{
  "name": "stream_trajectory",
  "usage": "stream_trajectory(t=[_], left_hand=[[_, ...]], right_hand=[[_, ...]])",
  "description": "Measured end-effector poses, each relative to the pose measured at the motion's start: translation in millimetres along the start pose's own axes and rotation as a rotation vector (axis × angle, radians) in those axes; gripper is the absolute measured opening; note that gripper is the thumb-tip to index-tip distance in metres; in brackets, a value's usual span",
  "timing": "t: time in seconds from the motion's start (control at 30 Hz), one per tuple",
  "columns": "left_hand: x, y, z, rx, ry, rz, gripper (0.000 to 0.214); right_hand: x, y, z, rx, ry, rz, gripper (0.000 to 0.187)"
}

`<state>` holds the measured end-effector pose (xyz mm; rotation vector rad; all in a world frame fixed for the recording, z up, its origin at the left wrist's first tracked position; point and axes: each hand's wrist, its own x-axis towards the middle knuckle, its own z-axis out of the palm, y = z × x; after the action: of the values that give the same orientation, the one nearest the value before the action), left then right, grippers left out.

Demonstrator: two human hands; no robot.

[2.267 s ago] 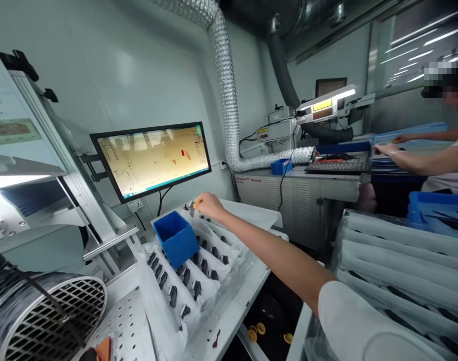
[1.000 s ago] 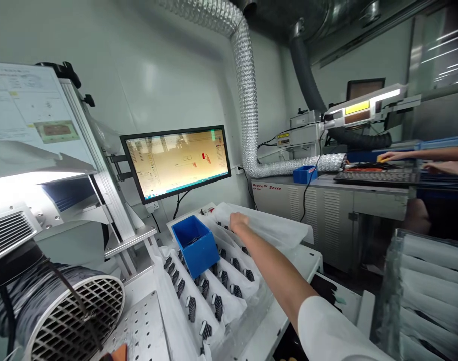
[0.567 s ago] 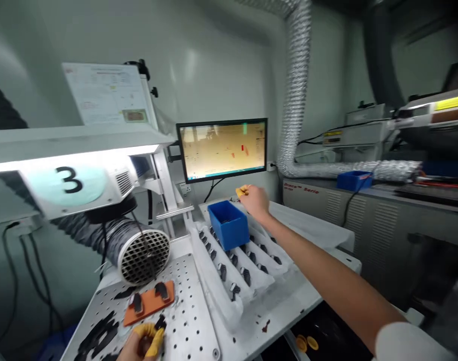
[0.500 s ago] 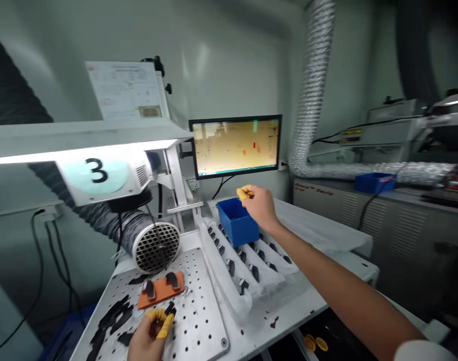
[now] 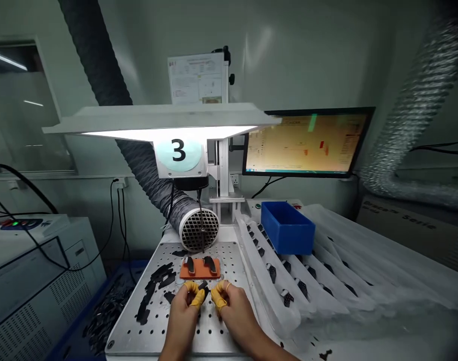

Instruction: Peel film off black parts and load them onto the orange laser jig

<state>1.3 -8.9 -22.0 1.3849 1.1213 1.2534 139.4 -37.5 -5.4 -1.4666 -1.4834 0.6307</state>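
On near part of perforated metal plate: left hand and right hand curled, close together, small black piece slanting between, nearer left; grip unclear; orange jig just beyond.

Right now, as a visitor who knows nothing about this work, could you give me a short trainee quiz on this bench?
1. True or false: the blue bin stands on the metal plate.
2. What colour are the covers on the fingers of the left hand and right hand? A) yellow B) blue C) white
3. Fill in the blank: the number on the round label is ___.

Key: 1 false; 2 A; 3 the number 3.
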Motion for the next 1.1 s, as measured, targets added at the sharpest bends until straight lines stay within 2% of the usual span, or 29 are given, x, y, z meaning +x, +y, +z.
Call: stream_trajectory(t=[0.1, 0.3, 0.43, 0.63, 0.97, 1.1], left_hand=[[-1, 1, 1.9, -0.033, -0.025, -0.005, 0.005], [-5, 15, 5.2, -0.134, -0.048, -0.051, 0.016], [-7, 19, 4.2, -0.134, -0.053, -0.125, 0.019], [-7, 13, -1.5, -0.159, -0.118, -0.111, 0.016], [-6, 14, -3.0, -0.134, -0.223, -0.084, 0.029], [-5, 17, -1.8, -0.124, -0.286, -0.086, 0.028]], right_hand=[[1, 8, 0, 0.131, -0.048, 0.039, 0.01], [2, 5, -3, 0.298, -0.139, 0.053, 0.012], [2, 0, -6, 0.393, -0.141, 0.059, 0.01], [3, 0, -7, 0.554, -0.108, 0.132, 0.007], [4, 11, -2, 0.589, -0.124, 0.129, 0.011], [5, 12, -1, 0.598, -0.133, 0.123, 0.009]])
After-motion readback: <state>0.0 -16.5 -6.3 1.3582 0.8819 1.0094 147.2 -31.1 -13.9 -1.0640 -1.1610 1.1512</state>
